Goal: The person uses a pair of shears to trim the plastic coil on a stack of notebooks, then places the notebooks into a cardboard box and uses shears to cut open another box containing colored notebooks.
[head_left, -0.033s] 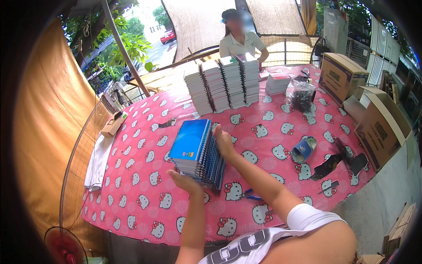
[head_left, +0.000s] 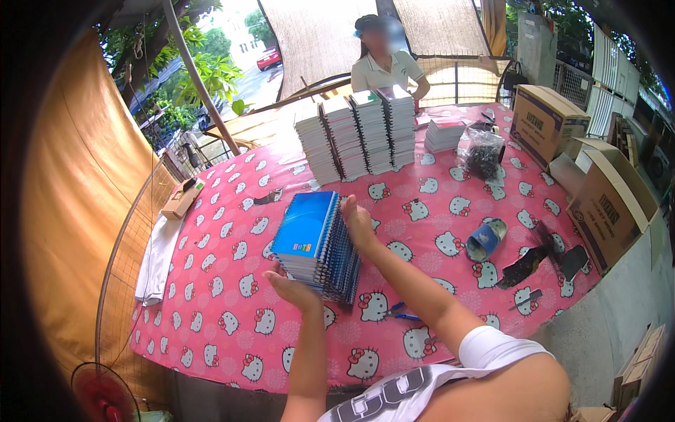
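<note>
Looks brightly daylit; washes out around street (head_left: 264, 86); glows on orange sheet (head_left: 70, 176); bends and darkens to black toward rim.

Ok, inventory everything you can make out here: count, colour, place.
Notebook stack: one, blue-topped, centre
Tall notebook stacks: four, white-edged, far middle
Low booklet pile: one, mostly white, beside them
Plastic bag: one, clear, far right
Rolled item: one, blue and beige, right
Black pieces: several, black, right
Hand tool: one, blue, right of centre
Cardboard boxes: two, brown, right edge
Small box: one, brown, left edge
Sheet: one, white, left edge
Table cover: one, pink-patterned, underneath
Fan: one, red, lower left
Tarp: one, orange, left
Screens: two, beige, background
Car: one, red, background
Co-worker: one, pale-shirted, far side
Left grip: one, bare, notebook stack's near side
Right grip: one, bare, notebook stack's right side
</note>
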Tool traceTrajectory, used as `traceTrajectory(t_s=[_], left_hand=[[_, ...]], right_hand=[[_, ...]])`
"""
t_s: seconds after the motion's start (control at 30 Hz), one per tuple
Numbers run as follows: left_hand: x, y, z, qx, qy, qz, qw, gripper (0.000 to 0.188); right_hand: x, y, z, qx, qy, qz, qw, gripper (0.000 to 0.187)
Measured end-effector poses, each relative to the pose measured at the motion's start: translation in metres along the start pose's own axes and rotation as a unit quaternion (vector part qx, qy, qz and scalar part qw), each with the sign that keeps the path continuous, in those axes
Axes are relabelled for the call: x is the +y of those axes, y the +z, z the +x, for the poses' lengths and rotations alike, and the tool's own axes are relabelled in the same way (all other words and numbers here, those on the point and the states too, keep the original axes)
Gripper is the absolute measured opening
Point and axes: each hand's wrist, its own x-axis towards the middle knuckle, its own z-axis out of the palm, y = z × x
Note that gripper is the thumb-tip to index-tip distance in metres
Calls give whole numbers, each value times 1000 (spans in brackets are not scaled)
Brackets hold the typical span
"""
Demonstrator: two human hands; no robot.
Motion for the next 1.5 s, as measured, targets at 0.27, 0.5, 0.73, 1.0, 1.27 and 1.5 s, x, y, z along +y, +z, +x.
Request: traceTrajectory(t_s=[0.27,0.5,0.73,1.0,1.27,1.5], left_hand=[[32,25,4,-36,124,112,985,35],[52,6,0,-57,194,30,979,24],[64,-10,-63,-222,262,87,935,38],[74,0,-64,-202,267,160,929,29],[86,3,-70,-203,211,170,941,21],[84,2,-66,-205,223,160,940,16]], right_hand=[[-43,21,15,3,-57,-31,998,72],[-53,-51,-32,-96,-204,-311,923,67],[5,-150,-211,-268,-46,-577,770,75],[-40,-119,-159,-219,-61,-440,869,34],[-152,-65,-94,-220,-256,-492,803,43],[-153,-59,-87,-181,-330,-573,729,46]])
